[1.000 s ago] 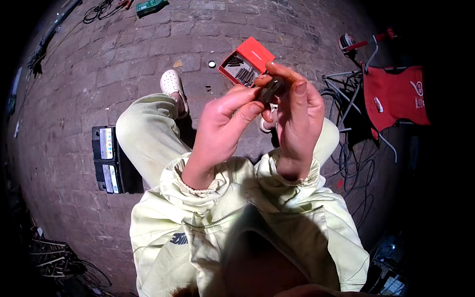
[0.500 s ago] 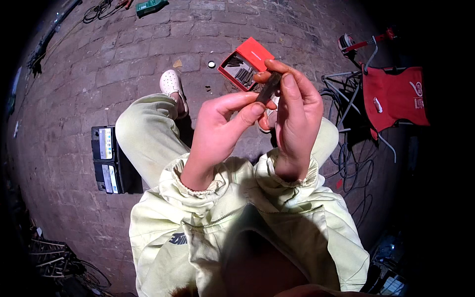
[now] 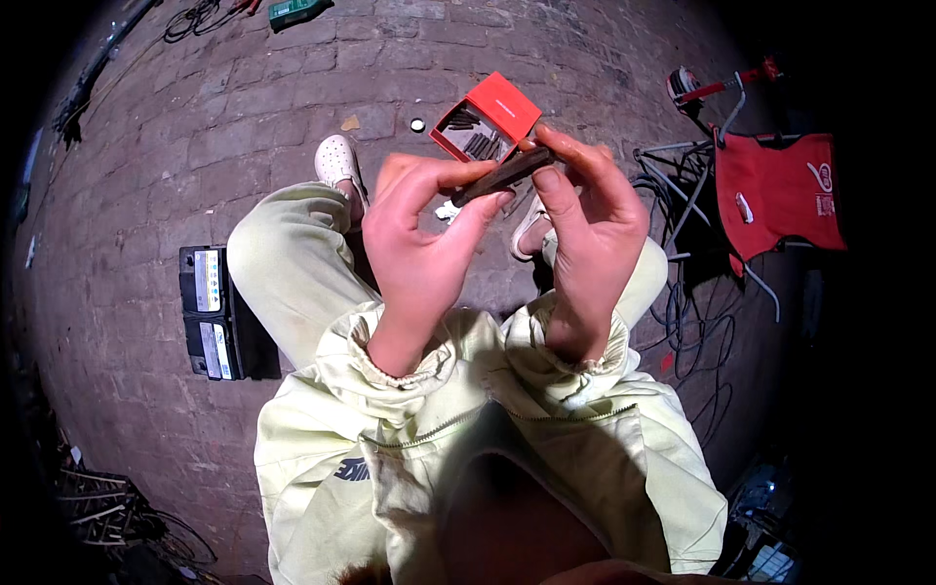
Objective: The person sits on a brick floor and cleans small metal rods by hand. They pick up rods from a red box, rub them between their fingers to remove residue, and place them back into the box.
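Between my two hands I hold a dark brown stick-like roll (image 3: 507,174), tilted with its right end higher. My left hand (image 3: 419,229) pinches the lower left end between thumb and fingers. The upper right end is gripped by my right hand (image 3: 593,219), whose fingertips look stained orange. Just beyond the roll, an open red box (image 3: 505,105) lies on the ground. Several short dark brown sticks (image 3: 482,146) rest inside it, in small groups. What the roll is made of I cannot make out.
A black car battery (image 3: 202,312) stands left of my leg. A small white cap (image 3: 417,125) lies left of the box, and a white scrap (image 3: 448,212) beneath my hands. On the right are a red folding chair (image 3: 780,190) and loose black cables (image 3: 697,327).
The roll has turned from a steep slant to a flatter one, showing more of its length. My hands have moved slightly apart, and the white scrap below has come into view.
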